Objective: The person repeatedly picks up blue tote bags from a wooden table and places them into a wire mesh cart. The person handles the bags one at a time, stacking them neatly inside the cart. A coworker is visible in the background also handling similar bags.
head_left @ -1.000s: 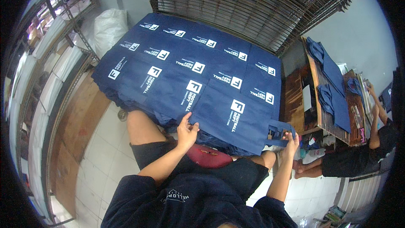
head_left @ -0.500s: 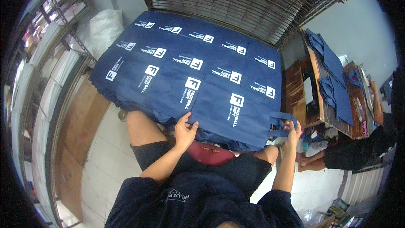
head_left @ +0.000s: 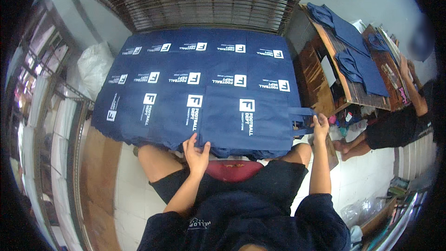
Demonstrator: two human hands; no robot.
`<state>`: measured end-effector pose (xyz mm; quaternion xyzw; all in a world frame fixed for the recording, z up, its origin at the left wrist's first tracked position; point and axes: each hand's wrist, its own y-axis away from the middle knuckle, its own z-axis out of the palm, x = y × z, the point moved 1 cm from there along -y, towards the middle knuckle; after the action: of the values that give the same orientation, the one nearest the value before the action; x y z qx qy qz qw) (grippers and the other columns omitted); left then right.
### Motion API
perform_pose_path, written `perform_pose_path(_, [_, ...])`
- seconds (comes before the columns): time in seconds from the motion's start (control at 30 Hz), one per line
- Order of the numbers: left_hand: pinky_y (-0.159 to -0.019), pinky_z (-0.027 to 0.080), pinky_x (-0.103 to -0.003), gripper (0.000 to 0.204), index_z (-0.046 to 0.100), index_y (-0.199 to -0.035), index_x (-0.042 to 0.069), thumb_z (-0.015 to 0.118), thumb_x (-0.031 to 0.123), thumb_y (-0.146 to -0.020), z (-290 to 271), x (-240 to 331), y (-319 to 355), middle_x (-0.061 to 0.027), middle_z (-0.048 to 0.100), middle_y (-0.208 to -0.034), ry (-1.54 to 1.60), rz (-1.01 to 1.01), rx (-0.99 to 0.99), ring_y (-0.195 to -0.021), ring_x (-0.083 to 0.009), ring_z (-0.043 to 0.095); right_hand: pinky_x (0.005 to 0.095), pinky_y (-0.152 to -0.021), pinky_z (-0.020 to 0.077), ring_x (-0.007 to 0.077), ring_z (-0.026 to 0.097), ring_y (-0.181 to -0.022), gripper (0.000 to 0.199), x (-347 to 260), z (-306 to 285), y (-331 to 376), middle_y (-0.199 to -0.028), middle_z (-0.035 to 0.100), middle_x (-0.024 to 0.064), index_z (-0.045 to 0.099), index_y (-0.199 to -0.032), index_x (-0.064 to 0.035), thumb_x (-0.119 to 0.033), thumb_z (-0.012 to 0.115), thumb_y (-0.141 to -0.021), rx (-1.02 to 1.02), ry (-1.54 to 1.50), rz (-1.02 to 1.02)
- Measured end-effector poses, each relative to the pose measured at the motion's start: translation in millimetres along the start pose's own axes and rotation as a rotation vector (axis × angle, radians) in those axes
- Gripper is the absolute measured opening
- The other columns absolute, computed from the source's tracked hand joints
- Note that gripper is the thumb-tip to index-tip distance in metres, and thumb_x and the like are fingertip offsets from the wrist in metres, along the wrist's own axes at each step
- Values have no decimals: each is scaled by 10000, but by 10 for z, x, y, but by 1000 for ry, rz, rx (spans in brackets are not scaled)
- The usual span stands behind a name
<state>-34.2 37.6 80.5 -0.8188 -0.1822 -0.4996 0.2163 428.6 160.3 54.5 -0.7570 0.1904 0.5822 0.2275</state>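
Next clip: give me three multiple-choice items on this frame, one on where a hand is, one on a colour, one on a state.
1. Where is the right hand?
A. on the bag handle at the near right corner
B. on the white sack
C. on the side table

2. What colour are the bags spread out in rows?
A. red
B. navy blue with white prints
C. green

3. How do the spread bags lie?
A. standing upright and open
B. rolled up
C. flat and overlapping

Answers: 1 A, its fingers grip the bag handle by the right edge. 2 B, every bag shows dark blue fabric with a white print. 3 C, they lie flat in overlapping rows, the left hand at the near edge.
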Motion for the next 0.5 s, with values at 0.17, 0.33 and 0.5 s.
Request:
perform_pose_path(0.17, [-623, 392, -287, 561, 522, -1187, 26, 745, 148, -687, -167, 562, -238, -86, 470, -956, -96, 281, 79, -709, -179, 429, 338, -930, 395, 237, 553, -1019, 442, 32, -96, 55, -1030, 601, 121, 533, -1156, 13, -232, 680, -819, 230, 281, -171])
perform_pose_path(0.33, [-753, 462, -365, 465, 585, -1119, 67, 723, 202, -697, 38, 2279, -1677, -108, 558, -940, -190, 1101, 200, -883, -293, 548, 349, -918, 397, 244, 535, -1037, 433, -237, -336, 266, -1091, 577, 143, 530, -1183, -13, -226, 659, -829, 223, 127, -116])
perform_pose_path(0.5, [-914, 446, -406, 593, 463, -1272, 119, 676, 258, -736, 383, 4173, -3069, -123, 462, -1246, -544, 1325, 402, -1166, -298, 444, 327, -892, 397, 205, 536, -973, 400, -573, -748, 284, -1020, 584, 115, 522, -1203, -27, -157, 631, -841, 335, 72, -205])
